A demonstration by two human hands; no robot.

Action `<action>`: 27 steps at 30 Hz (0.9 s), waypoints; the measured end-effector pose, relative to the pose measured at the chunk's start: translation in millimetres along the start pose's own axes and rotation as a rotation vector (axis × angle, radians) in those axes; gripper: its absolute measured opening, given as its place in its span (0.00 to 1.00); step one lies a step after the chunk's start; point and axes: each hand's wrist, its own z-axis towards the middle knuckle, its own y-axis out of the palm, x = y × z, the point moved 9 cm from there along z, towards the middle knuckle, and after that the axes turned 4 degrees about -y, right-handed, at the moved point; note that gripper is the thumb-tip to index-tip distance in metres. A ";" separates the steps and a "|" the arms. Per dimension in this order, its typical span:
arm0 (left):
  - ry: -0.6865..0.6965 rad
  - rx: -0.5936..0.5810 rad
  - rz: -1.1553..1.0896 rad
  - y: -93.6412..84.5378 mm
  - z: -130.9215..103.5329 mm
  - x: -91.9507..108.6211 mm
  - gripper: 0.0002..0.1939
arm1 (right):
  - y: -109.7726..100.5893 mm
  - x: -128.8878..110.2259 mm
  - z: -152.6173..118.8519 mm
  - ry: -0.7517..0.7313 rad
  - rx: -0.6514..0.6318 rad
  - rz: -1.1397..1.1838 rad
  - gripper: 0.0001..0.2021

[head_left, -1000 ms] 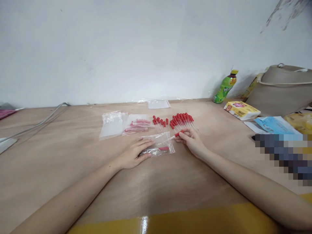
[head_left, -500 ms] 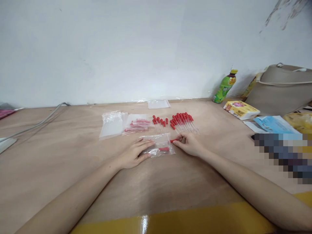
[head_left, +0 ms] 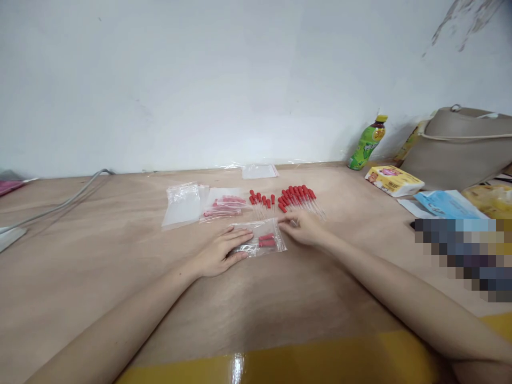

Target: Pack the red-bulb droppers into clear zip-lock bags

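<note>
Since half a second ago, your right hand (head_left: 301, 226) has pushed the upper red-bulbed dropper (head_left: 266, 237) into the clear zip bag (head_left: 256, 253); its bulb stuck out past the mouth then, and now it lies inside.

Nearest you, a strip of yellowish tape (head_left: 304, 358) runs along the brown tabletop (head_left: 240, 304). Beyond it your left hand (head_left: 224, 249) lies flat on the left part of the bag, its grip spread, fingers and thumb apart. The lower red-bulbed dropper (head_left: 267, 244) lies in the same bag, just beside the other, both bulbs toward the mouth on the right. Your right hand's fingertips are at that mouth; you cannot tell whether its grip pinches the plastic.

Off to your right lies a pixelated dark object, too obscured to name, with a blue packet (head_left: 452, 204) past it. Beyond your hands, left to right, come flat clear zip bags (head_left: 181, 207), a pile of filled zip bags (head_left: 222, 212), a small group of loose droppers (head_left: 268, 203) and a larger row of droppers (head_left: 300, 194).

Farther right are a yellow tissue pack (head_left: 394, 180), a beige handbag (head_left: 464, 149) and a green drink bottle (head_left: 366, 148). A single clear bag (head_left: 259, 171) lies near the pale wall (head_left: 240, 80).
</note>
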 end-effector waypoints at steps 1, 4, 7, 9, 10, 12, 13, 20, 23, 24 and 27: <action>-0.003 -0.002 0.001 0.3 0.4 -0.4 0.23 | -8.3 8.6 6.4 0.072 0.051 -0.022 0.07; -0.012 -0.008 0.001 0.9 1.4 -1.4 0.23 | -20.9 28.5 28.8 0.261 0.136 -0.099 0.08; -0.020 -0.008 0.001 0.4 1.4 -1.4 0.23 | -13.6 29.3 55.7 0.280 0.109 -0.239 0.11; -0.026 -0.012 0.006 0.4 1.0 -1.4 0.23 | -4.4 28.0 69.9 0.269 0.082 -0.329 0.14; -0.028 -0.015 0.011 0.6 0.8 -1.4 0.23 | -0.2 29.2 74.6 0.281 0.076 -0.352 0.15; -0.029 -0.020 0.019 1.0 0.4 -1.4 0.23 | 6.1 34.6 80.0 0.333 0.078 -0.357 0.15; -0.029 -0.020 0.023 1.1 0.3 -1.4 0.23 | 7.9 37.5 81.3 0.361 0.088 -0.347 0.14; -0.019 -0.019 0.023 1.3 0.2 -0.6 0.23 | -6.7 55.3 77.3 0.482 0.297 0.007 0.10; -0.019 -0.012 0.018 1.4 0.0 -0.5 0.23 | -25.4 59.1 62.3 0.400 0.482 0.360 0.09; -0.018 -0.007 0.016 1.4 0.0 -0.4 0.23 | -30.3 61.3 54.0 0.379 0.535 0.484 0.10; -0.014 0.002 0.009 1.7 0.2 -0.8 0.23 | -34.5 69.1 26.2 0.374 0.619 0.764 0.14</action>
